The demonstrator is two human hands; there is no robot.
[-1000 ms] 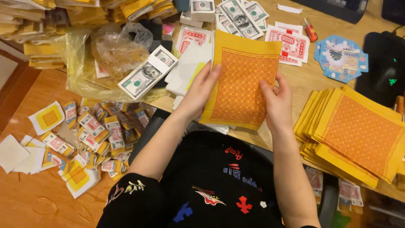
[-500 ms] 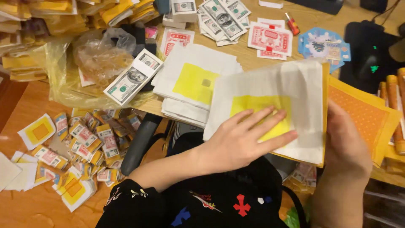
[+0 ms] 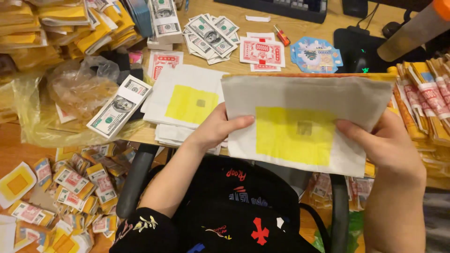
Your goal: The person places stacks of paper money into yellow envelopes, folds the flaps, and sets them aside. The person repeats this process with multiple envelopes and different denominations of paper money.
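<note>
Wooden desk (image 3: 323,28) fills the upper half of the frame, crowded with paper goods, and an orange-brown floor shows at the lower left. At centre right both hands hold up one stack of off-white paper sheets (image 3: 304,122) whose top sheet has a yellow square with a small grey patch in the middle; orange edges peek out along the stack's top. The left hand (image 3: 216,129) is closed on the stack's left edge, its thumb lying across the front. The right hand (image 3: 386,145) clamps the right edge, thumb pressed on the yellow square and fingers hidden behind.

Just left of the held stack, a second pile of the same sheets (image 3: 185,100) lies flat on the desk. Further left, one banded bundle of banknote-style paper (image 3: 119,107) rests on a crinkled clear plastic bag (image 3: 70,93). At upper centre lie loose banknote-style sheets (image 3: 208,35), a red-and-white printed card (image 3: 262,50) and a blue patterned octagonal piece (image 3: 316,52). Yellow paper packs (image 3: 56,23) are heaped at the upper left, and more yellow and red bundles (image 3: 426,98) fill the right edge. Many small wrapped packets (image 3: 70,187), too many to count, are scattered on the floor at the lower left.
</note>
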